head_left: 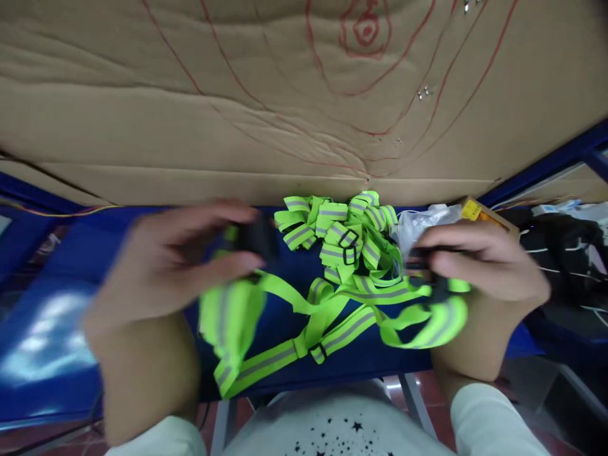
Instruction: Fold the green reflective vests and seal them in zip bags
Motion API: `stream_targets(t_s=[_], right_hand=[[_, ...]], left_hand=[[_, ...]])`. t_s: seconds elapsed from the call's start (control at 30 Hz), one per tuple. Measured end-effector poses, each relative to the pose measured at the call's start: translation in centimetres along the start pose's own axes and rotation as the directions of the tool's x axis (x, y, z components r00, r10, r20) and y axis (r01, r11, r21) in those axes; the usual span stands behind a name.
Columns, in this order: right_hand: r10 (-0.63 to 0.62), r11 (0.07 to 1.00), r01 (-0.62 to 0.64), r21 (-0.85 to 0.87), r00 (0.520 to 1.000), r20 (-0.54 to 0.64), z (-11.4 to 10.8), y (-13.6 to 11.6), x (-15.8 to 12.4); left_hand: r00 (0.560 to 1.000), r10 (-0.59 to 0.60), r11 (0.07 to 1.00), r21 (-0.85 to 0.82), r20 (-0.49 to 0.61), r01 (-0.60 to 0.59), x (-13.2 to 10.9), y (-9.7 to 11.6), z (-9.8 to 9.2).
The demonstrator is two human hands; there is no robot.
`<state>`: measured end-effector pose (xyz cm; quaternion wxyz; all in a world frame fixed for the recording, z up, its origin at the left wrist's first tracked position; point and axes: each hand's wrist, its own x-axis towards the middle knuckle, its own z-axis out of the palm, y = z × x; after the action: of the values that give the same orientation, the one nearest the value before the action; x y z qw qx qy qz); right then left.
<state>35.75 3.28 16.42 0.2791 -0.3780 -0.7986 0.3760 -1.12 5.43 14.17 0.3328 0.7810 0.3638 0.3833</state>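
Lime strap (273,361) sags below and between left fingers (230,269), pinching a blurred black piece (259,239), and right fingers (460,269), pinching a black buckle (420,258); best keep strap flat and grip both by their edges. Cardboard wall (142,126) beyond fingers, blue counter (47,392) beneath, strap heap (331,215) just beyond and between them, clear bag (418,225) just past right fingers; heap's loose loops could snag.

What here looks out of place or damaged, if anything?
The cardboard sheet behind the blue table is wrinkled and marked with red drawn curves, which looks odd. The pile of green straps is jumbled, with loops crossing; nothing looks clearly torn or spilled.
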Motion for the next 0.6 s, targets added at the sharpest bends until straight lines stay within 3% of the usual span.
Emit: stream_targets(t_s=[0.07,0.17,0.27,0.43,0.6], right_hand=[[0.002,1.000,-0.002,-0.006,0.991,0.133,2.2,-0.5,2.1],[-0.021,1.000,0.017,0.020,0.983,0.183,4.3,-0.4,3.7],[-0.015,1.000,0.014,0.008,0.983,0.183,4.6,-0.1,3.8],[0.046,0.998,-0.039,-0.045,0.988,0.146,3.8,-0.1,3.4],[0.054,0.997,-0.043,-0.060,0.980,0.192,4.1,0.1,3.6]], left_hand=[[0.980,0.087,0.986,0.123,0.177,-0.109,0.5,0.1,2.0],[0.934,0.125,0.968,0.164,0.334,-0.188,1.0,0.2,4.7],[0.937,0.122,0.972,0.149,0.326,-0.179,1.1,0.0,5.5],[0.957,0.126,0.975,0.144,0.262,-0.168,1.2,-0.2,4.7],[0.948,0.156,0.973,0.125,0.278,-0.196,1.1,-0.1,5.1]])
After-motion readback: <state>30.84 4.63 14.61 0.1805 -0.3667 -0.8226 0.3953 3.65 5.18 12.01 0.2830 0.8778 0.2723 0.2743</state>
